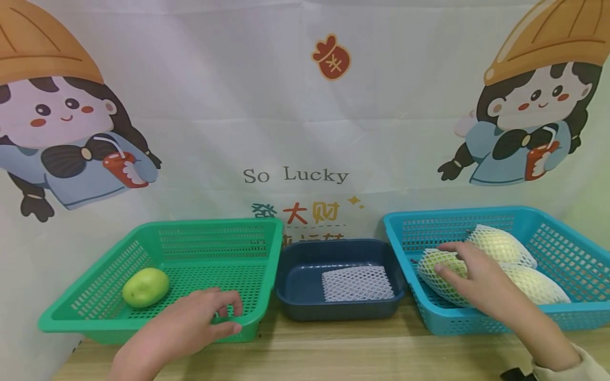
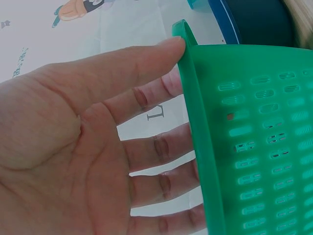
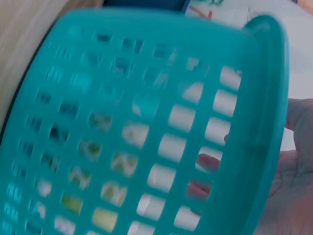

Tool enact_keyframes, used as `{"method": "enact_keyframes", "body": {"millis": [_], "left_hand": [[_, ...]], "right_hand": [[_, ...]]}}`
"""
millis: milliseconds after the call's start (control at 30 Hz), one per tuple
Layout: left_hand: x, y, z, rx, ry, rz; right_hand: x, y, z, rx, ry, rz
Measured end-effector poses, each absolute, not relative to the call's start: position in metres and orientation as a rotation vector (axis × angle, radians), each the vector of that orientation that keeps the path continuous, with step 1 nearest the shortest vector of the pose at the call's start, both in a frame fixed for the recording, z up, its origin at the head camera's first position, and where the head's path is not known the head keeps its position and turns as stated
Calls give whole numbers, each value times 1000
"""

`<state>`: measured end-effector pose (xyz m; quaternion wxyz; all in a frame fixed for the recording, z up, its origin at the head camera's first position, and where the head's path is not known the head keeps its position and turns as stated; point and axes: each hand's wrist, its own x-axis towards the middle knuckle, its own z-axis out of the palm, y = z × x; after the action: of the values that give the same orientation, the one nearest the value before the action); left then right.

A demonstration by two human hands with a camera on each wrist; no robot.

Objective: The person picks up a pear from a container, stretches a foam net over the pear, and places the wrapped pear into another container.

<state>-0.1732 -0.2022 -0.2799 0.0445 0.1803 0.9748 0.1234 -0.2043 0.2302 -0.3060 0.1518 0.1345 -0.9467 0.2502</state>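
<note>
My left hand (image 1: 190,323) is at the front right of the green basket (image 1: 274,248), its fingers loosely bent and holding nothing. In the left wrist view its thumb appears at the rim, with the other fingertips hidden behind it; contact is unclear. A bare yellow-green fruit, apparently a pear (image 1: 145,287), lies in that basket. My right hand (image 1: 476,272) reaches into the blue basket (image 1: 476,319), thumb and fingers spread over the nearest pear in a white foam net (image 1: 440,283). Whether they touch it cannot be told. The basket wall partly hides this hand (image 3: 298,161) in the right wrist view.
Between the baskets stands a navy tray (image 1: 290,283) with an empty white foam net (image 1: 357,284) in it. Two more netted pears, one behind (image 1: 502,246) and one at the right (image 1: 536,284), lie in the blue basket. A printed cloth (image 1: 381,106) hangs behind the wooden table (image 1: 343,354).
</note>
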Motion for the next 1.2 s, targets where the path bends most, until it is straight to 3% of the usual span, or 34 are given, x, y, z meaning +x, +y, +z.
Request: {"method": "enact_keyframes", "body": {"millis": [633,1200], "left_hand": [[-173,-201,-278,543,2964,395],[-175,-202,-279,563,2965,397]], "right_hand": [[-181,160,-328,914,-2424,618],[-183,144,-348,1003,-2443,354]]}}
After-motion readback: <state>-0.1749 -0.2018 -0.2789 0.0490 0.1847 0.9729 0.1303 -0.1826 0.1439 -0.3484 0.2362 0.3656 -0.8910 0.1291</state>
